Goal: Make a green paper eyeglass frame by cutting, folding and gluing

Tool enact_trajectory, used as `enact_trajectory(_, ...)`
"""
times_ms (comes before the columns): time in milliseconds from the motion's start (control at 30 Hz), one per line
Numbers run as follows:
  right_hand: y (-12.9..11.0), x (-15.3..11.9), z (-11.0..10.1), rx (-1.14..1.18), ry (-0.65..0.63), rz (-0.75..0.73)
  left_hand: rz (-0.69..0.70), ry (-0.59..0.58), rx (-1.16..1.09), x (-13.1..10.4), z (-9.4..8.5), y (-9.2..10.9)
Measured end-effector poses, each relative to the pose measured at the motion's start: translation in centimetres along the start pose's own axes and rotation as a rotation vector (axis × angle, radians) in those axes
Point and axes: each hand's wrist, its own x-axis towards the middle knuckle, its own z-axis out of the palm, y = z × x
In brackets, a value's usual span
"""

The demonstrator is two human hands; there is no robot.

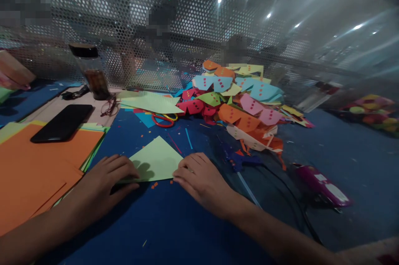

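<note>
A pale green sheet of paper (158, 159), folded into a triangle with its tip pointing away from me, lies on the dark blue table (174, 223). My left hand (114, 177) holds its left corner between thumb and fingers. At the right corner, my right hand (199, 177) pinches the paper near the folded edge. Small orange scraps (154, 185) lie just below the fold.
Orange sheets (37, 165) and a black phone (62, 123) are at left, a bottle (93, 74) behind. Scissors (162, 120) lie beyond the paper. Right of centre are colourful cutouts (240, 115), a blue glue gun (240, 159) with cable and a purple pouch (322, 184).
</note>
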Motion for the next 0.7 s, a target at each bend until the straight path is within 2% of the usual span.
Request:
enact_trajectory(267, 0.06, -0.11, -0.03, -0.032, -0.011, -0.027, 0.096, -0.023, 0.096, -0.51, 0.26, -0.35)
enact_trajectory(533, 0.12, -0.11, 0.03, -0.069, 0.031, -0.055, 0.191, 0.052, 0.214, -0.38, 0.07, 0.28)
enact_trajectory(700, 0.06, -0.11, 0.01, -0.065, 0.033, -0.052, 0.208, 0.067, 0.232, -0.43, 0.15, -0.23)
